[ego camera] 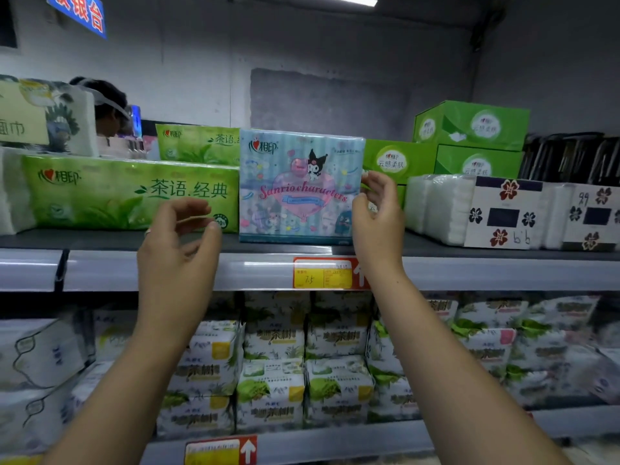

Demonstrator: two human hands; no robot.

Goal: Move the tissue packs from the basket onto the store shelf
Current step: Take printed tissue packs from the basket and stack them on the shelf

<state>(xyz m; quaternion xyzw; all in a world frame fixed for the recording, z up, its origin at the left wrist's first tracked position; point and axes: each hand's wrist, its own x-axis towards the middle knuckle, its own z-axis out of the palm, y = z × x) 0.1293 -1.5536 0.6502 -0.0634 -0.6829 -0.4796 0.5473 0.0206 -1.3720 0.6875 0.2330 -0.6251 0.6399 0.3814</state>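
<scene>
One pastel-blue cartoon-print tissue pack (298, 186) upright on shelf (127, 240); right hand (377, 218) pinches its edge, left hand (174, 243) loose, empty.

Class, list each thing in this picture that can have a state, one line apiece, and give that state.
blue tissue pack: upright on the upper shelf, front facing out.
long green tissue pack: lying lengthwise just left of the blue one.
green boxes: stacked, behind on the right.
left hand: fingers loosely curled, holding nothing, clear of the blue pack.
right hand: fingers at the blue pack's right edge; grip unclear.
</scene>
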